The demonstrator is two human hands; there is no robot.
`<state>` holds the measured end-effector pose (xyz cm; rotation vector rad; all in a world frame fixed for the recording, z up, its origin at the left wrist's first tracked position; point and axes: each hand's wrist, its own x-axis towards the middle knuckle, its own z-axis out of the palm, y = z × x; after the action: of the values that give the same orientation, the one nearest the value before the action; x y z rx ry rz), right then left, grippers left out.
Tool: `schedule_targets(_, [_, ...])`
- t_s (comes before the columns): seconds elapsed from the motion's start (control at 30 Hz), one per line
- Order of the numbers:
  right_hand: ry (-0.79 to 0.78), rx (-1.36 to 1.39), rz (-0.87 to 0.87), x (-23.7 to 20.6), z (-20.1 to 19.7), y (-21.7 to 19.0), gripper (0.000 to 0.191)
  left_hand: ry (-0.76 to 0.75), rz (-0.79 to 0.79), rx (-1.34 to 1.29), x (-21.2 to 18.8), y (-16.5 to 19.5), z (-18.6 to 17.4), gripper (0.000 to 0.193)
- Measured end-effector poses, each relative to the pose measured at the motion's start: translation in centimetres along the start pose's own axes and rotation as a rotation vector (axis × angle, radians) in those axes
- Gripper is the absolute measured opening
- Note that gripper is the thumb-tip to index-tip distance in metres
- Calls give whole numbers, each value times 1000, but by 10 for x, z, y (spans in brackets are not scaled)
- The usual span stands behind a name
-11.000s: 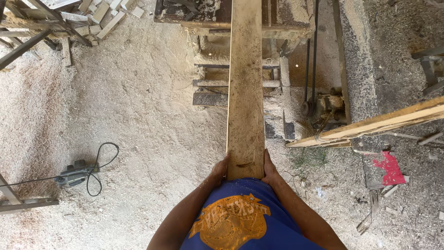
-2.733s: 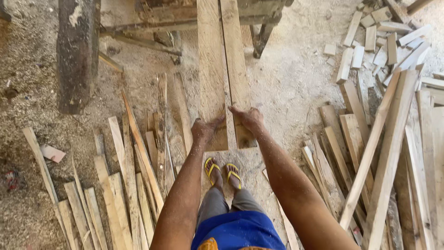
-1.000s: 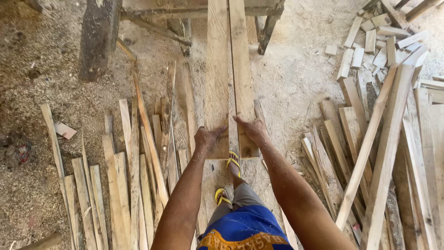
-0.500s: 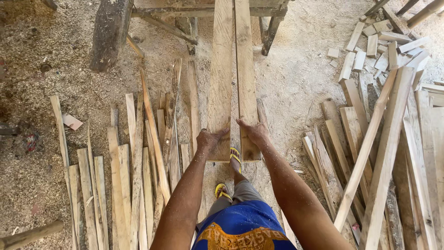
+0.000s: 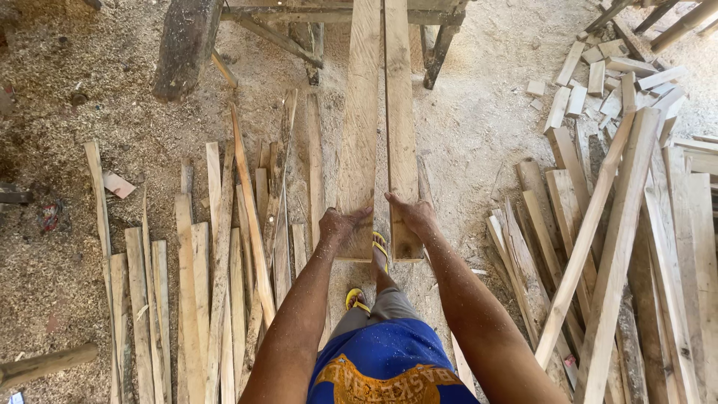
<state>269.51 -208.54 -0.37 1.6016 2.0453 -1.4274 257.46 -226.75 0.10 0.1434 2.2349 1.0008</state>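
Two long sawn planks run away from me toward a wooden saw bench [image 5: 351,13] at the top. My left hand [image 5: 340,223] grips the near end of the left plank [image 5: 361,112]. My right hand [image 5: 410,213] grips the near end of the right plank [image 5: 399,105]. A narrow gap separates the two planks along their length. Below them I see my feet in yellow sandals [image 5: 366,273] on the sawdust floor, and my blue shirt at the bottom edge.
Thin offcut strips [image 5: 217,262] lie spread on the floor to my left. A heap of planks and battens [image 5: 628,224] leans and lies at my right, with short blocks [image 5: 598,75] beyond. A dark log [image 5: 183,45] stands upper left. Sawdust covers the ground.
The gap between the two planks has widened slightly as my hands hold them apart. My view has shifted a little, and one foot has stepped forward under the planks.
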Motion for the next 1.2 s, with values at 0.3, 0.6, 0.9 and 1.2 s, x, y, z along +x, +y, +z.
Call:
schedule_targets(0.3, [25,-108,-4,-21,1,17,101,30,32,47,-17,-17,3,119])
schedule_targets(0.6, [17,-143,0,-49,1,40,103,-11,47,4,-42,-43,9,111])
schedule_targets(0.9, [-1,-109,-18,-74,9,67,107,-8,-23,87,-76,-61,8,112])
schedule_targets(1.2, [38,-104,-19,-98,18,90,109,8,-4,69,-105,-83,7,121])
